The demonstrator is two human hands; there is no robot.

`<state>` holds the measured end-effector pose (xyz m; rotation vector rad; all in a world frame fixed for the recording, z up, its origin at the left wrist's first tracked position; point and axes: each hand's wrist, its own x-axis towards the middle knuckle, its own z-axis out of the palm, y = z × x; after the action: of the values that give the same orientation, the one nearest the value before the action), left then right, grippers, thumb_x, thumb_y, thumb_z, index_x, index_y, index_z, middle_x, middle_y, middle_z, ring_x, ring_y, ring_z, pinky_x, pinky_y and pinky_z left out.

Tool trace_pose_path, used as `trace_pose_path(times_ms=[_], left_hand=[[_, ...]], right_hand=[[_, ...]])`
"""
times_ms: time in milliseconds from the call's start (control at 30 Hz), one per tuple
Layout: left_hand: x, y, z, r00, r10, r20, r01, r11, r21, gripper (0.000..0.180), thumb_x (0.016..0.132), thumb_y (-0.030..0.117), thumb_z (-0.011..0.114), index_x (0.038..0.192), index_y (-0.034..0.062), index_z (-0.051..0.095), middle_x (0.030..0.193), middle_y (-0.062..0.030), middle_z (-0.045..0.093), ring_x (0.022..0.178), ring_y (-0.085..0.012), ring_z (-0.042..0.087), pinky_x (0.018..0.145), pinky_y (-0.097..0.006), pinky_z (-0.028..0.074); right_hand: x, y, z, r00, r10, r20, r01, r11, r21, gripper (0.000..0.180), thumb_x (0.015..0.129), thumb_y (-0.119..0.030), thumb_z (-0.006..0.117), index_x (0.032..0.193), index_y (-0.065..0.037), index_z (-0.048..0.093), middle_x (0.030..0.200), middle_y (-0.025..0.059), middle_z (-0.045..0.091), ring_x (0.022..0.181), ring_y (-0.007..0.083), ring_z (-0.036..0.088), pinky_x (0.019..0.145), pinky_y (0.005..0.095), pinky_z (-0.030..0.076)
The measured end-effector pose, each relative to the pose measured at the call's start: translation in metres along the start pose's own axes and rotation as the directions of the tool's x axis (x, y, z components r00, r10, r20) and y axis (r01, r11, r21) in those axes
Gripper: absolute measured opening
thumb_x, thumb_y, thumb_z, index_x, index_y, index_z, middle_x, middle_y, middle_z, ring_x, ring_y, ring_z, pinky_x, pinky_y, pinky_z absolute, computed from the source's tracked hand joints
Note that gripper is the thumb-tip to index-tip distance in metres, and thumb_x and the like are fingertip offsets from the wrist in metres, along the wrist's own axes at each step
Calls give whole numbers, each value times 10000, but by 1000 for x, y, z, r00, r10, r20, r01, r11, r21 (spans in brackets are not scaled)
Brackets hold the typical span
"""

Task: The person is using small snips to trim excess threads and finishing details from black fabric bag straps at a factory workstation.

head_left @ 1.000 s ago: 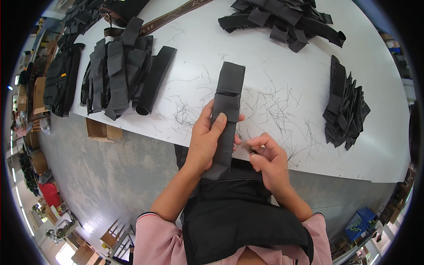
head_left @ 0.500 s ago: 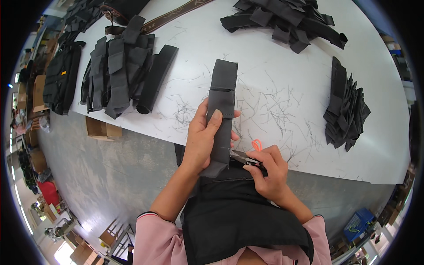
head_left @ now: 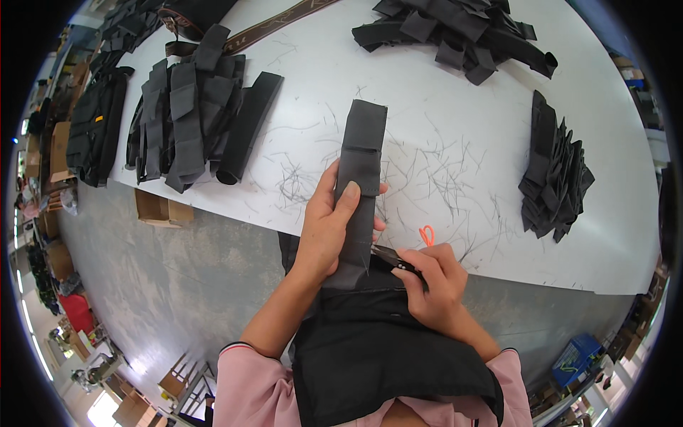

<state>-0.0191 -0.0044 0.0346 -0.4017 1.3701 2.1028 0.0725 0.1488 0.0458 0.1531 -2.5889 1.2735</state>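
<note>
My left hand (head_left: 329, 224) grips a long dark grey fabric strip (head_left: 364, 132) with a stitched, pocket-like fold. The thumb lies on its face and the fingers wrap behind, their tips showing past its right edge. My right hand (head_left: 437, 285) is closed around black thread snips (head_left: 398, 261) that carry an orange loop (head_left: 427, 235). The blades point left and meet the strip's right edge near its lower end. At that lower part a thin loose thread hangs across the fabric.
The white table (head_left: 299, 85) is strewn with dark thread clippings (head_left: 445, 174). Grey strip piles lie at the left (head_left: 188, 117), far side (head_left: 455, 35) and right (head_left: 555, 171). A black bag (head_left: 96, 132) rests at the left edge, and a cardboard box (head_left: 163, 208) stands below it.
The snips' blades have come together at the strip's edge, and my right hand has shifted slightly down and right. The strip's lower end has tilted down; my left hand keeps its hold.
</note>
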Motion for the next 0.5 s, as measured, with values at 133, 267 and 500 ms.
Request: trace_pose_path(times_ms=[133, 267, 500], left_hand=[[-1, -1, 0, 999, 33, 1, -33, 999, -5, 486, 969, 218, 440, 1391, 64, 254, 1070, -143, 612, 645, -152, 613, 544, -270, 508], [-3, -1, -2, 999, 31, 28, -29, 997, -72, 506, 965, 264, 451, 1390, 70, 258, 1080, -152, 601, 669, -161, 616, 553, -277, 510], [-2, -4, -3, 998, 7, 61, 2, 989, -146, 486, 965, 299, 448, 1360, 62, 295, 1077, -165, 591, 690, -190, 619, 582, -308, 536]], right_hand=[[6, 1, -1, 987, -26, 161, 41, 995, -94, 303, 644, -36, 718, 936, -55, 641, 700, 59, 473, 540, 221, 502, 487, 307, 406], [12, -2, -2, 983, -3, 182, 17, 997, -76, 282, 663, -69, 715, 924, -60, 606, 740, 57, 464, 554, 221, 505, 490, 315, 394], [27, -5, 10, 958, -83, 275, 103, 993, -59, 289, 661, -50, 720, 923, -59, 600, 740, 75, 491, 559, 239, 526, 492, 332, 403]])
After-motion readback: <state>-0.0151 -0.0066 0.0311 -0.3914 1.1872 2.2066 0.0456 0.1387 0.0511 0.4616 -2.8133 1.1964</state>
